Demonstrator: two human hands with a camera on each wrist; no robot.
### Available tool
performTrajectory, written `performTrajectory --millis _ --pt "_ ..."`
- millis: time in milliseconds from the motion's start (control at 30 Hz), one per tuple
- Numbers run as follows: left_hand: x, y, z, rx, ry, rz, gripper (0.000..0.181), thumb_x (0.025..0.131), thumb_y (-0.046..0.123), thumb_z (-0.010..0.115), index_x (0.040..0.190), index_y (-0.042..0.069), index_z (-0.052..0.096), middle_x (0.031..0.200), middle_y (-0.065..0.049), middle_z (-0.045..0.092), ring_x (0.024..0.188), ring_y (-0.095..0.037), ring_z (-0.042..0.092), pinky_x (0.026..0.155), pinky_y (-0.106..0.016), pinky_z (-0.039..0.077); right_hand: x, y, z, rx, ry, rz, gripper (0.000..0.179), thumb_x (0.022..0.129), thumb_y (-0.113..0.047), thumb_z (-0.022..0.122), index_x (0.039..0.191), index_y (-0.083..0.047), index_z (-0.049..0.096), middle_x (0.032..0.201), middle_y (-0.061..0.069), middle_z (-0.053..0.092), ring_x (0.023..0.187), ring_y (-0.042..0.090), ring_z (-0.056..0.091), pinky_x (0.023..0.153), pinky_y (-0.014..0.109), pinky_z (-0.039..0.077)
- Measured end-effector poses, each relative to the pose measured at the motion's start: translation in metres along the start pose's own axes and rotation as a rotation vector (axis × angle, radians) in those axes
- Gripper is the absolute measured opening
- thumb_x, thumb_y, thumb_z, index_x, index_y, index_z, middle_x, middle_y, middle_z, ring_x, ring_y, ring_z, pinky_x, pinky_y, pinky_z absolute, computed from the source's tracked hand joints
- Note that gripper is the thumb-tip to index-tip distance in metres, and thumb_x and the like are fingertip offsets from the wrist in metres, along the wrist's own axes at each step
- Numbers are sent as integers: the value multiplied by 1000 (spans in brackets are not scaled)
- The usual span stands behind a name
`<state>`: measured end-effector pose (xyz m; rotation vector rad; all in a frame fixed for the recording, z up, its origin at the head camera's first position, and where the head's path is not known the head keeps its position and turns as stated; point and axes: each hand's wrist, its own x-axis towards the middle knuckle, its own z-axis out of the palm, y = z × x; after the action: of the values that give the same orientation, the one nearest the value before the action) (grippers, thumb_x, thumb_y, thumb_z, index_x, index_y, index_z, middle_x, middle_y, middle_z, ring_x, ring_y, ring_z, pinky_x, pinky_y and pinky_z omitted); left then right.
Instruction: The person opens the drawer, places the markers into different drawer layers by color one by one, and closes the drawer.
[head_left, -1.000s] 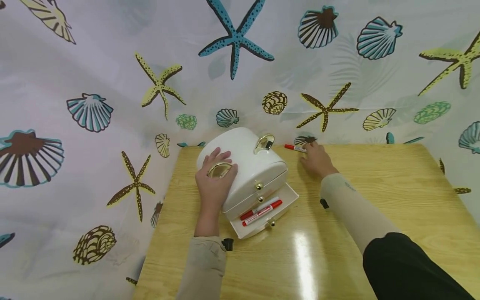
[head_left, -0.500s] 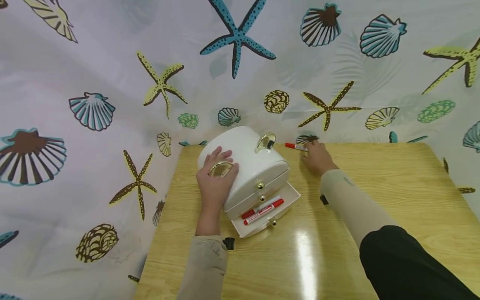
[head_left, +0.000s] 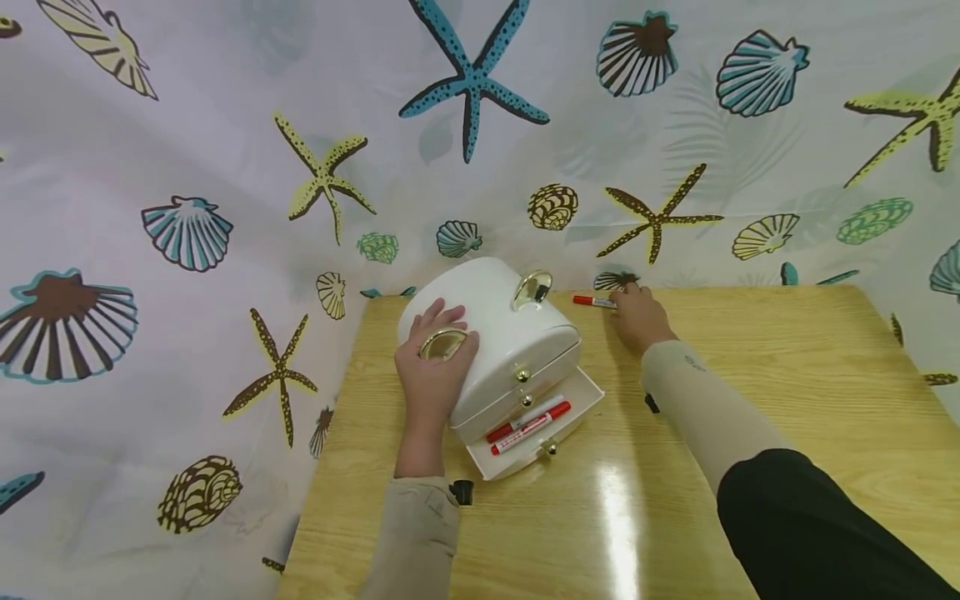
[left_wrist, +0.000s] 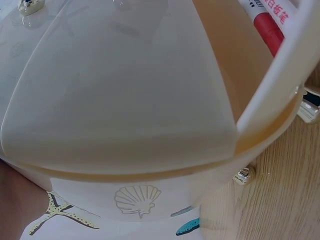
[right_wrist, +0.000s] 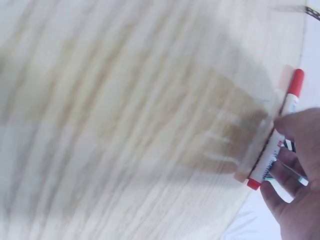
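A white rounded storage box [head_left: 487,292] with gold ear-like handles stands on the table. My left hand [head_left: 431,367] rests on its top with fingers spread around one gold handle [head_left: 442,343]. The lowest drawer [head_left: 513,468] is pulled out, and two red-and-white markers [head_left: 531,428] lie in it, one partly covering the other. To the right of the box, by the table's back edge, my right hand [head_left: 640,318] pinches another red-capped marker [head_left: 592,301]. In the right wrist view, this marker [right_wrist: 270,150] lies between thumb and fingers, close over the table.
The wooden table [head_left: 750,358] meets a curtain [head_left: 337,75] printed with shells and starfish at its back and left. Gold knobs [head_left: 550,447] sit on the drawer fronts, the lowest one jutting out toward the front right.
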<state>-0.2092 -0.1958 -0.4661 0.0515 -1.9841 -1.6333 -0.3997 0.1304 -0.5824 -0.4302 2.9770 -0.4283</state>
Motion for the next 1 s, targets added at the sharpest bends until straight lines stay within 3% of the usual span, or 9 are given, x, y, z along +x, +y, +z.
performTrajectory --millis 133,300,700,1000 --pt "1 3 2 -9 3 6 17 87 17 87 100 7 82 118 1 81 140 -7 58 132 -29 25 -1 9 8 -56 26 -19 28 110 -16 57 132 -2 67 126 25 62 113 47 59 88 65 56" --pt "2 3 3 -8 6 11 17 87 18 87 99 7 82 119 0 81 140 -6 58 132 -29 25 -3 16 15 -51 64 -22 27 110 -17 56 128 -3 71 115 21 65 104 43 62 81 62 57" --pt "0 2 5 -5 14 3 16 87 18 86 99 9 83 118 3 81 139 -6 58 132 -30 26 -13 19 15 13 25 -11 28 108 -11 56 134 -5 66 123 24 64 108 46 63 81 63 59" --pt "-1 1 4 -19 14 -5 19 88 21 87 103 10 83 118 2 81 140 -6 58 132 -28 25 -27 13 9 44 55 -21 28 109 -11 54 134 -5 65 124 23 64 109 47 62 82 65 58"
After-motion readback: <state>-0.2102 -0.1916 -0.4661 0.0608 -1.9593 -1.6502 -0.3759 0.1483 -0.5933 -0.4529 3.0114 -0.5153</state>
